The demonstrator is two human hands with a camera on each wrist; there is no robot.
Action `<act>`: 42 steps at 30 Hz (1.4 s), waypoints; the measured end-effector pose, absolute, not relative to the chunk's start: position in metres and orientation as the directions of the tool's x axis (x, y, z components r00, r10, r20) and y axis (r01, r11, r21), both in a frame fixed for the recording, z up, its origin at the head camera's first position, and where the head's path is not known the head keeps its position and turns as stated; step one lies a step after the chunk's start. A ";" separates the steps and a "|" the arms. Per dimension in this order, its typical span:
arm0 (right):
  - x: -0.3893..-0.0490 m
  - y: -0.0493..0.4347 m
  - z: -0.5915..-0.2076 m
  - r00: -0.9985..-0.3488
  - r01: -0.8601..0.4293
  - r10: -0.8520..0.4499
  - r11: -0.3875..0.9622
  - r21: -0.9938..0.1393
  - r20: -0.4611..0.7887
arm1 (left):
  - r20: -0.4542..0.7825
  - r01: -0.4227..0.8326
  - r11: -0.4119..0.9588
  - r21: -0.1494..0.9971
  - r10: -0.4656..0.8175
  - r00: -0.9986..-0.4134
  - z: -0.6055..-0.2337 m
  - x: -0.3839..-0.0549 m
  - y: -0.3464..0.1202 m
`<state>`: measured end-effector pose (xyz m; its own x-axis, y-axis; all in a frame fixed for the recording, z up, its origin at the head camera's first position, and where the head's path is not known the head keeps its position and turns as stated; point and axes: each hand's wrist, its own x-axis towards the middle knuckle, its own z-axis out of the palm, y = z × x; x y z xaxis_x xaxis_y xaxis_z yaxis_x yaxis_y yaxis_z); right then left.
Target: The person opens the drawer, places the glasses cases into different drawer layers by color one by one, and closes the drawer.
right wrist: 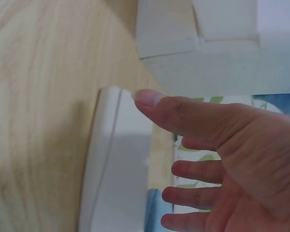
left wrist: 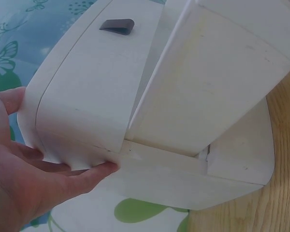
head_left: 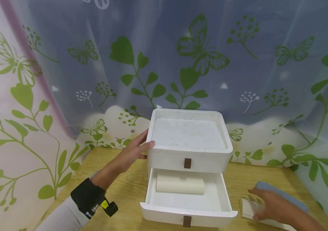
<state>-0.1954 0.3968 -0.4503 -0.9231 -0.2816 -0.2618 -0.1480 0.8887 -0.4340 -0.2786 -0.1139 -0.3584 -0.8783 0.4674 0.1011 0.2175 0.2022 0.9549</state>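
A white two-drawer storage box [head_left: 166, 160] stands on the table with its lower drawer [head_left: 187, 202] pulled out. Inside that drawer lies a cream, rounded long case [head_left: 180, 184]. My left hand [head_left: 135, 149] rests against the box's upper left side, thumb on the top rim, fingers spread along the side panel [left wrist: 82, 150]. To the right of the box, my right hand [head_left: 278, 205] hovers at a second cream long case [head_left: 248, 209], its thumb close to the case's edge [right wrist: 118, 159]. Beyond that hand lies a blue long case [head_left: 288, 195], partly hidden by it.
The upper drawer [head_left: 172, 162] is closed and has a brown pull tab [head_left: 187, 163]. A shallow recessed tray [head_left: 190, 133] forms the box's top. Behind the wooden table [head_left: 123, 199] hangs a curtain [head_left: 158, 48] printed with leaves and butterflies.
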 end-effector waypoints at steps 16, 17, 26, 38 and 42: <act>-0.191 0.402 -0.477 -0.904 -0.044 -0.201 0.921 -0.386 -0.377 | 0.109 0.228 0.201 0.953 0.473 -0.874 -0.358 -0.280 -0.115; -0.191 0.401 -0.477 -0.907 -0.050 -0.201 0.925 -0.377 -0.371 | 0.111 0.230 0.201 0.952 0.475 -0.873 -0.357 -0.280 -0.115; -0.194 0.400 -0.483 -0.924 -0.118 -0.208 0.953 -0.280 -0.321 | 0.114 0.231 0.205 0.951 0.462 -0.879 -0.359 -0.278 -0.115; -0.192 0.402 -0.478 -0.906 -0.229 -0.318 0.923 -0.310 -0.278 | 0.105 0.213 0.200 0.956 0.445 -0.889 -0.362 -0.278 -0.114; -0.196 0.406 -0.483 -0.905 -0.261 -0.339 0.919 -0.296 -0.256 | 0.105 0.212 0.200 0.957 0.442 -0.891 -0.362 -0.278 -0.114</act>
<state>-0.1961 0.4064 -0.4828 -0.9052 -0.3394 -0.2558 -0.2608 0.9189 -0.2961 -0.2778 -0.1144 -0.3625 -0.8907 0.4423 0.1053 0.2123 0.1999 0.9565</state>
